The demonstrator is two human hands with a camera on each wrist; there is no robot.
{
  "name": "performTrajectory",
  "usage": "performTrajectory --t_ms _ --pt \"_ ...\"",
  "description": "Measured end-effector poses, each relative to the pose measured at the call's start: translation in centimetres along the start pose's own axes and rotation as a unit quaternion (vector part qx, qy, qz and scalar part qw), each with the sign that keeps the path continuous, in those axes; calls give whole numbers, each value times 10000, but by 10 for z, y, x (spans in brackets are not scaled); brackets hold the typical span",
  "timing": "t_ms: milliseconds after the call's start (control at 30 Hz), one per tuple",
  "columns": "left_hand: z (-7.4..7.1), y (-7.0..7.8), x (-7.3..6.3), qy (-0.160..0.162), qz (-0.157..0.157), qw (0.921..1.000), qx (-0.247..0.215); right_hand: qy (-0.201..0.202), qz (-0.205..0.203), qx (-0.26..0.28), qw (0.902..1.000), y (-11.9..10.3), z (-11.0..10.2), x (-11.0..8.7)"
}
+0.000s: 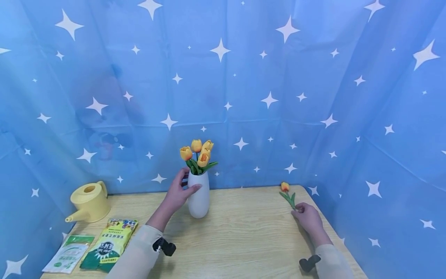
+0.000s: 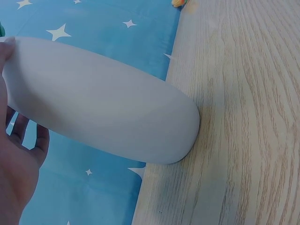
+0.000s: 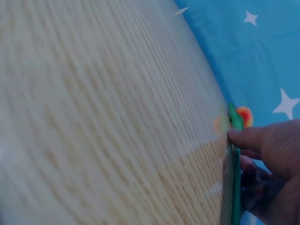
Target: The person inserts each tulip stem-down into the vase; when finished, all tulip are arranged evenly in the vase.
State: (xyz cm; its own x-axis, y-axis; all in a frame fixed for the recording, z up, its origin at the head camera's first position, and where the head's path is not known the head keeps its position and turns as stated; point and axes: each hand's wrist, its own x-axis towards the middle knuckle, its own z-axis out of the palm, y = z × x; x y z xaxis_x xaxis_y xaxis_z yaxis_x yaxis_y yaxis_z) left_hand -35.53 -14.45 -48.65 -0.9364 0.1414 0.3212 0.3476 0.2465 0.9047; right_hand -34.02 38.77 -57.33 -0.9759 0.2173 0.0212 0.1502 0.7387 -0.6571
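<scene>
A white vase (image 1: 199, 199) stands upright on the table, holding several yellow-orange tulips (image 1: 203, 159) with green leaves. My left hand (image 1: 178, 195) grips it by the upper part, thumb across the front and fingers behind. In the left wrist view the vase (image 2: 103, 103) fills the middle, its rounded base at the wooden tabletop. Far to the right, my right hand (image 1: 308, 217) pinches the stem of a single orange-yellow tulip (image 1: 285, 187), whose bloom points toward the back edge. The right wrist view shows its green stem (image 3: 236, 187) between thumb and fingers, low over the table.
On the left of the wooden table (image 1: 251, 232) stand a yellow watering can (image 1: 91, 203), a green-and-yellow packet (image 1: 110, 244) and a white-and-green packet (image 1: 69, 254). A blue star-patterned curtain (image 1: 244, 89) hangs behind the table and along both sides.
</scene>
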Motion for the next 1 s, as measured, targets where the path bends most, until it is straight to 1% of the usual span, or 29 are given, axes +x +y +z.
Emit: performTrajectory --t_ms 367,533,700,767,833,1000 --pt "1 -4 2 -28 -59 10000 49 42 -218 300 9993 2 3 0" --pt "0 -1 1 -26 -96 9999 11 60 -146 794 9967 -1 5 -3" --pt "0 -1 1 -5 -45 10000 14 113 -35 1309 9913 -17 4 -8" --pt "0 -1 1 4 -16 10000 11 141 -6 1583 9873 -26 4 -11" --pt "1 -1 1 1 3 10000 20 145 83 1970 9803 -35 3 -14" --pt "1 -3 0 9 9 10000 37 182 317 3005 9531 -55 1 -20"
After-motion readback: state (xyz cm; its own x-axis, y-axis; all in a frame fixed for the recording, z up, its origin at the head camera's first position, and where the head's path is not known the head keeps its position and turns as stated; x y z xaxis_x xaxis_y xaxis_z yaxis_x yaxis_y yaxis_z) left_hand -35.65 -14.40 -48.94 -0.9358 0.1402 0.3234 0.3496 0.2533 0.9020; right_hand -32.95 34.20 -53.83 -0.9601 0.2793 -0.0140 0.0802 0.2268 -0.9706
